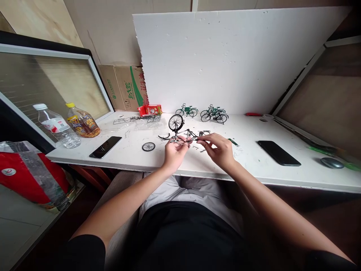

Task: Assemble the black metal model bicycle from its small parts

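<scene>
Between my two hands, just above the white table, is a black model bicycle frame (182, 132) with one spoked wheel (176, 122) fitted at its upper left end. My left hand (175, 153) is closed around the handlebar end of the frame. My right hand (218, 148) pinches the frame's other end between thumb and fingers; any small part in that pinch is too small to make out. A loose spoked wheel (148, 146) lies flat to the left of my left hand. A curved black mudguard (164, 137) rests behind it. Beyond my right hand lies a small green part (233, 142).
Several assembled green model bicycles (214, 113) stand at the back near a white foam board (239, 60). Black part sprues (137, 119) lie at the back left. Two phones, one black (279, 153), flank my hands. A clear bottle (58, 126) and a yellow-capped bottle (81, 121) stand left.
</scene>
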Motion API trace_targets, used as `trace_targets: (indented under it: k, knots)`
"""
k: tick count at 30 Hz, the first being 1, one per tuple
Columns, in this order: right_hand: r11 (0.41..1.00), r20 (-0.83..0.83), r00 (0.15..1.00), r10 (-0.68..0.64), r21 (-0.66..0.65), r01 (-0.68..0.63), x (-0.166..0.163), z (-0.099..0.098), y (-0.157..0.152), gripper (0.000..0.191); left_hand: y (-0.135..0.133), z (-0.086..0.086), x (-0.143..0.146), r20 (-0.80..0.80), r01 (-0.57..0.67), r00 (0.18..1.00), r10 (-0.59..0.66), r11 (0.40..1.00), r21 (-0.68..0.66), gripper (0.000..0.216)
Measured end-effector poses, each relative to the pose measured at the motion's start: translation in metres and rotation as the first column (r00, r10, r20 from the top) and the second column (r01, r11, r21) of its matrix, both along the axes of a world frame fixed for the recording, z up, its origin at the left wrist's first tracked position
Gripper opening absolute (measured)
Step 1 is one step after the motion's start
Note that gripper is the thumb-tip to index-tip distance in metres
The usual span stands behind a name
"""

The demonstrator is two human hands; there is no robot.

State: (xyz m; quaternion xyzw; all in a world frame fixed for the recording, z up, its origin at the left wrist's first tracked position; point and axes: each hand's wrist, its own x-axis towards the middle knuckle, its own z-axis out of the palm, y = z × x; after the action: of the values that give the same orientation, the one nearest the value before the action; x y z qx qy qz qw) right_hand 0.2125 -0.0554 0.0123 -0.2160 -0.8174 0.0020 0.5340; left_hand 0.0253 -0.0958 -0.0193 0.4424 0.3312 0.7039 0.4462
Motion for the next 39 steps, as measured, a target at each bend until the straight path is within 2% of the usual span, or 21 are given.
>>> trace_targets:
  k: [3, 10, 15, 25, 39]
  knots:
    - [0.999, 0.049, 0.999, -0.008, 0.046, 0.005, 0.003, -0.002, 0.003, 0.019, -0.001, -0.001, 0.002, 0.018, 0.000, 1.000, 0.000, 1.000, 0.020, 0.041]
    - [1.000, 0.047, 0.999, -0.018, -0.004, 0.018, 0.005, -0.006, 0.006, 0.022, -0.002, -0.003, 0.002, -0.001, 0.005, 1.000, -0.005, 1.000, -0.006, 0.041]
    - [0.999, 0.094, 0.995, -0.016, 0.029, 0.013, 0.005, -0.011, 0.010, 0.024, -0.002, -0.006, 0.003, -0.006, 0.013, 1.000, -0.013, 0.999, -0.044, 0.043]
    - [0.998, 0.061, 0.998, -0.014, 0.055, 0.011, 0.005, -0.012, 0.010, 0.023, -0.001, -0.009, 0.003, -0.008, 0.019, 1.000, -0.020, 0.998, -0.057, 0.043]
    - [0.999, 0.070, 0.997, -0.036, 0.016, 0.035, 0.003, -0.019, 0.010, 0.023, 0.001, -0.004, -0.001, -0.018, 0.020, 1.000, -0.022, 0.997, -0.076, 0.043]
